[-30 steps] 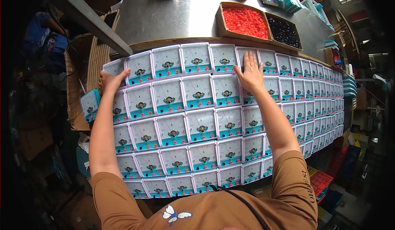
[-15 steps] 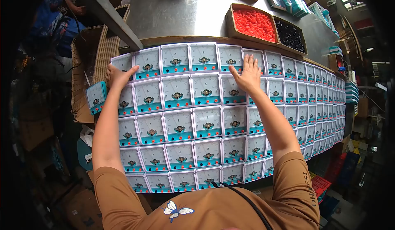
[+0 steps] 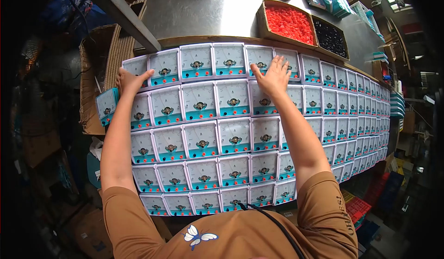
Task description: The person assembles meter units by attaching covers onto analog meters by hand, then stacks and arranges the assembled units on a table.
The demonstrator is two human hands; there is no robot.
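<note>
"So, how should the grip be?"
"Spread, like both now: left hand (image 3: 131, 81) at the left end of the farthest row of meters (image 3: 196, 57), right hand (image 3: 273, 78) over that row. Pressure even, light."
"Count?"
"Five rows, two open boxes (image 3: 262, 22) beyond."

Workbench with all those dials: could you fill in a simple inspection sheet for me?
Surface: metal tabletop, shiny, showing beyond the meters.
Job's things: meters in five rows, dials up.
Clutter: red pieces and black pieces, boxed; bagged packages behind.
Hands: left hand at the back row's left end; right hand over that row, fingers spread.
Cables: black cord across the brown shirt; purpose unclear.
Surroundings: cardboard box left, red crate lower right.
</note>
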